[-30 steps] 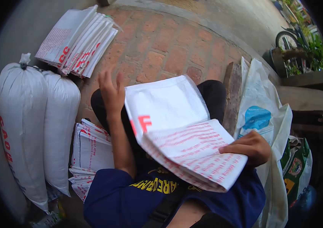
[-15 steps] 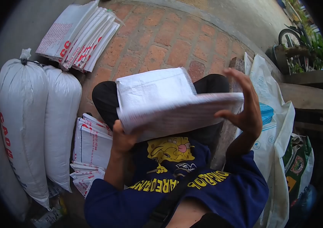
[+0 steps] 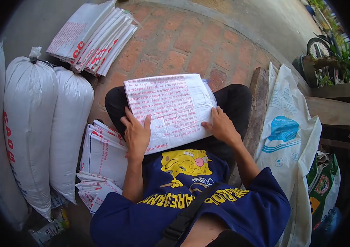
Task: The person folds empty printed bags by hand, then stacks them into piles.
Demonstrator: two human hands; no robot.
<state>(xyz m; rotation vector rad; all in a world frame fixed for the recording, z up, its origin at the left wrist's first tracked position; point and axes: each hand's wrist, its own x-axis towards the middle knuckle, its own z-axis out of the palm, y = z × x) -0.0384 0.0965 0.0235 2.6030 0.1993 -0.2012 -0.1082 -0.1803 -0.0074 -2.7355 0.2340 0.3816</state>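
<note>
A folded white woven sack (image 3: 169, 111) with red printed text lies flat across my lap, over my crossed legs. My left hand (image 3: 137, 133) grips its left edge, the thumb on the printed face. At the opposite edge my right hand (image 3: 223, 126) holds the sack, its thumb resting on top and fingers curled along the side. The undersides of both grips are partly hidden. Beside my left knee is a pile of folded printed sacks (image 3: 105, 154), with more folded ones in front of it.
A stack of folded sacks (image 3: 76, 37) stands at the upper left on the brick floor (image 3: 175, 57). Full, tied white sacks (image 3: 29, 123) line the left wall. To my right are a wooden beam (image 3: 251, 119) and a large white sack (image 3: 284, 111) with blue print.
The blurred sack flap has been folded over toward my knees, so its printed face now lies upward. My right hand has come down from the air onto the sack's right edge.
</note>
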